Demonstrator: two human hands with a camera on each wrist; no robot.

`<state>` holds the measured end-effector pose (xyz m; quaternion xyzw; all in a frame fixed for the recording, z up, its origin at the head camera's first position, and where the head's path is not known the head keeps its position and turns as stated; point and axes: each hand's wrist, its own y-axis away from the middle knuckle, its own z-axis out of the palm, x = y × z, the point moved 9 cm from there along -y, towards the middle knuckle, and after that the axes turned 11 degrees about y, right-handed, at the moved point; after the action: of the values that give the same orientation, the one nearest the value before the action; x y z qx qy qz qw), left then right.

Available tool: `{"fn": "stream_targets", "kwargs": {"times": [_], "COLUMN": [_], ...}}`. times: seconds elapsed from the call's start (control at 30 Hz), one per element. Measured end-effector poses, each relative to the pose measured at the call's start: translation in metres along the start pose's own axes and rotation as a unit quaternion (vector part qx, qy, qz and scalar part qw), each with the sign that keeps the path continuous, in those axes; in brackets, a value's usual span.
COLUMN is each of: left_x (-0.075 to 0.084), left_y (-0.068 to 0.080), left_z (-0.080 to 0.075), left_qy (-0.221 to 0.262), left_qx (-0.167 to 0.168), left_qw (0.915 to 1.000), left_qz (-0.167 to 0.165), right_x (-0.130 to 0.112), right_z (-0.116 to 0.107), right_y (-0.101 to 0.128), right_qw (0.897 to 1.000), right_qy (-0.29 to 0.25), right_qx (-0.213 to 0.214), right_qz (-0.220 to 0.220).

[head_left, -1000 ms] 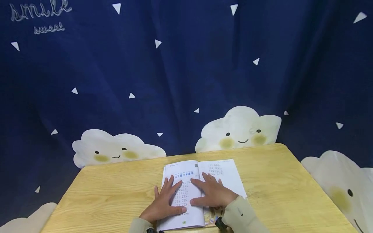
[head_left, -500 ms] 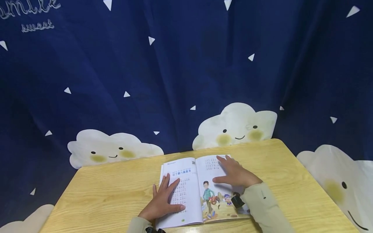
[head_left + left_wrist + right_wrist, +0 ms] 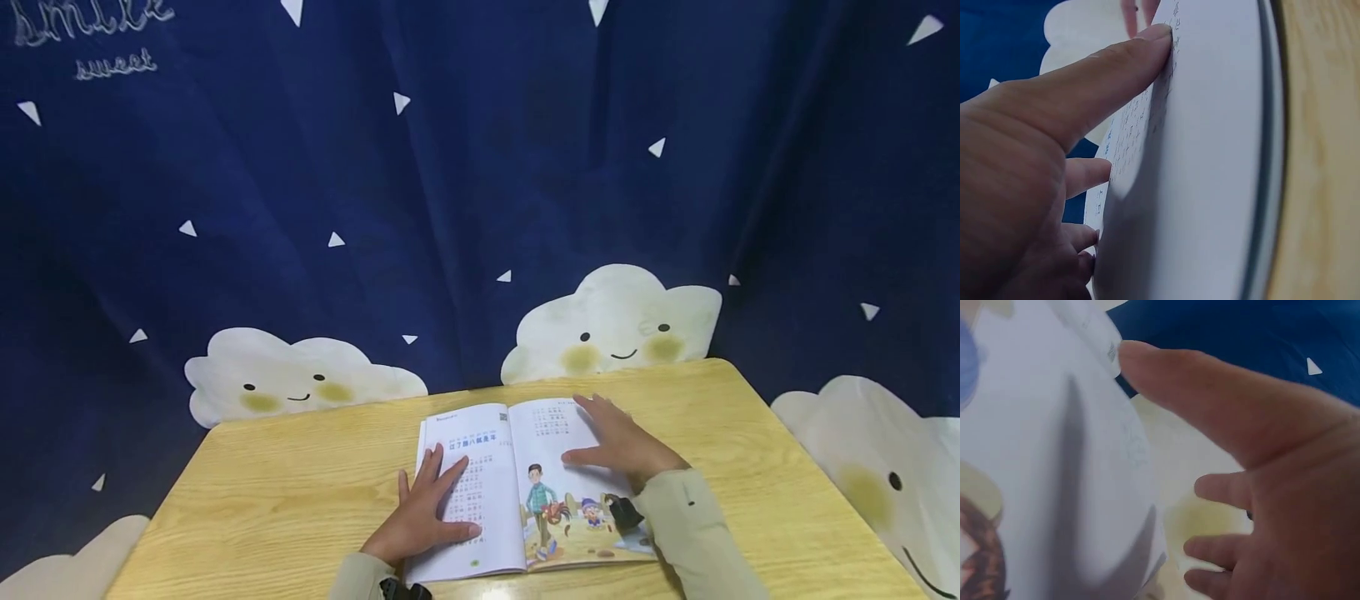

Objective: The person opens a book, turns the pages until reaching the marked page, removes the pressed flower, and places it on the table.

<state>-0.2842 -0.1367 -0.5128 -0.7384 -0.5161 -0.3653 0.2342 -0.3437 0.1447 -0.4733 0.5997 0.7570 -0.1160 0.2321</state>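
Observation:
An open picture book (image 3: 525, 492) lies on the wooden table (image 3: 285, 508). Its left page carries a blue heading and columns of text; its right page shows text above a cartoon of a man and a rooster. My left hand (image 3: 427, 512) lies flat on the left page with fingers spread, seen close up in the left wrist view as left hand (image 3: 1054, 156) pressing the page (image 3: 1210, 162). My right hand (image 3: 618, 442) rests flat on the upper right page, fingers straight. The right wrist view shows the right hand (image 3: 1254, 462) over the white page (image 3: 1041, 462).
A dark blue curtain (image 3: 465, 167) printed with smiling white clouds and small triangles hangs right behind the table. The table's far edge (image 3: 465, 392) meets the curtain, and its right corner (image 3: 720, 367) is rounded. Bare wood lies on both sides of the book.
A second ago my right hand lay near the book's spine, partly over the left page. It slid to the right page, uncovering the cartoon. The left hand has stayed put.

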Motion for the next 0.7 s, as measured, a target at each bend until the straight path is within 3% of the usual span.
{"fn": "stream_targets", "kwargs": {"times": [0.2, 0.7], "left_x": [-0.002, 0.001], "left_y": [0.000, -0.001], "left_z": [-0.001, -0.003], "left_qy": [-0.012, -0.010], "left_qx": [0.000, -0.003], "left_qw": [0.9999, 0.9999], "left_qz": [0.001, 0.013], "right_x": [0.008, 0.006], "right_z": [0.011, 0.016], "right_y": [-0.001, -0.004], "right_qw": [0.999, 0.997], "right_qy": [0.029, 0.069], "right_qx": [-0.027, -0.017], "right_qz": [0.028, 0.035]}}
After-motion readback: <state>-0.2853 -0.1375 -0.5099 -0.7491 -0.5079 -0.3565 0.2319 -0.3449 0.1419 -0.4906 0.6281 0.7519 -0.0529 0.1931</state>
